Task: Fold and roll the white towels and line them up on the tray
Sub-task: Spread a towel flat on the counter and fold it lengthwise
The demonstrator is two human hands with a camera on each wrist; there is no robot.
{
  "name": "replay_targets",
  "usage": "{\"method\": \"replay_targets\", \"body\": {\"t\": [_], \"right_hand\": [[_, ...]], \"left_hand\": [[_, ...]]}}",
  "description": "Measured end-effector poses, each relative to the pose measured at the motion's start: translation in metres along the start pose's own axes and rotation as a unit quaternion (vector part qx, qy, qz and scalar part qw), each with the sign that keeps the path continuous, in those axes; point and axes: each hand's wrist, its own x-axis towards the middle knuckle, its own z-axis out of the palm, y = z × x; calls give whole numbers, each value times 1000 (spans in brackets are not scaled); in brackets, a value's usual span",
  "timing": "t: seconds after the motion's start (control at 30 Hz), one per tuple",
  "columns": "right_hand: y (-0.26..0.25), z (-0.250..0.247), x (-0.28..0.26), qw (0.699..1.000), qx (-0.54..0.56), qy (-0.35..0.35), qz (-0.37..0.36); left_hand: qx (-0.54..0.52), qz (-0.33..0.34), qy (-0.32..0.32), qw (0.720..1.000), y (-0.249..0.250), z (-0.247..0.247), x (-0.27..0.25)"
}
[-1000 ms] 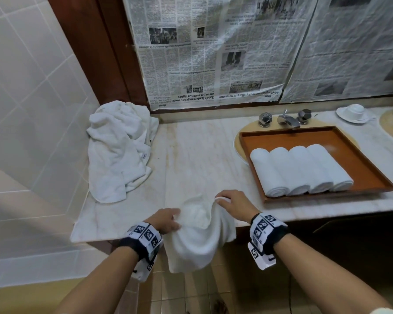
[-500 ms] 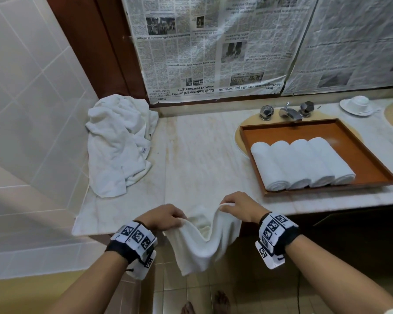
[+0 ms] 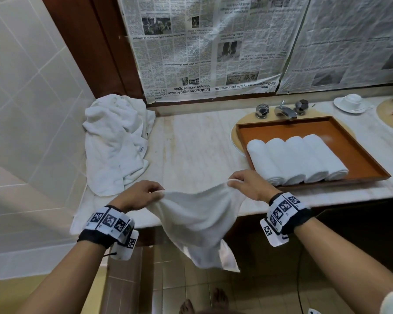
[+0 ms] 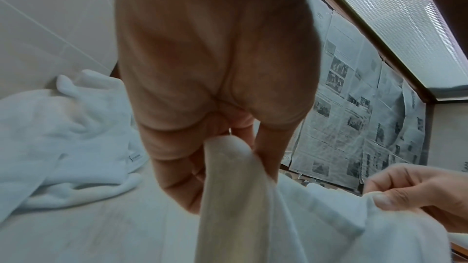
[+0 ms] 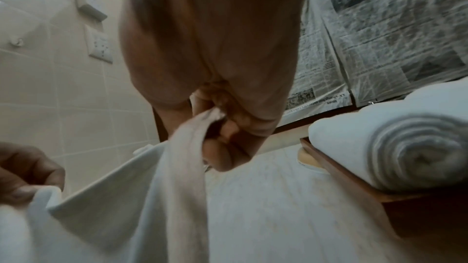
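A small white towel (image 3: 197, 218) hangs spread between my two hands over the counter's front edge. My left hand (image 3: 156, 193) pinches its left corner and my right hand (image 3: 233, 181) pinches its right corner. The wrist views show the same pinches: left hand (image 4: 228, 147) on the towel (image 4: 316, 217), right hand (image 5: 217, 123) on the towel (image 5: 152, 187). Several rolled white towels (image 3: 295, 159) lie side by side in the orange-brown tray (image 3: 359, 141) at the right. A pile of unfolded white towels (image 3: 116, 141) sits at the counter's left end.
The marble counter (image 3: 191, 143) runs between pile and tray. A tap with two knobs (image 3: 281, 109) stands behind the tray, which rests over a basin. A white cup on a saucer (image 3: 351, 102) sits at the far right. Newspaper covers the wall behind. Tiled wall at left.
My hands have moved apart and lifted, stretching the bunched towel out flat between them; it now hangs spread below the counter edge.
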Motion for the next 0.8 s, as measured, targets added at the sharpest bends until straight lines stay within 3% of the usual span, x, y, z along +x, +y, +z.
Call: {"method": "replay_targets", "body": {"t": [0.47, 0.53, 0.67, 0.8], "right_hand": [[-13, -49, 15, 998, 33, 40, -28], [-10, -52, 15, 998, 47, 27, -24], [-7, -57, 15, 999, 37, 1, -10], [-7, -60, 16, 999, 31, -9, -3]], "left_hand": [[-29, -40, 162, 986, 6, -41, -3], [-63, -43, 151, 986, 3, -44, -3], [-188, -79, 68, 977, 5, -47, -3], [-273, -85, 64, 956, 13, -44, -5]]}}
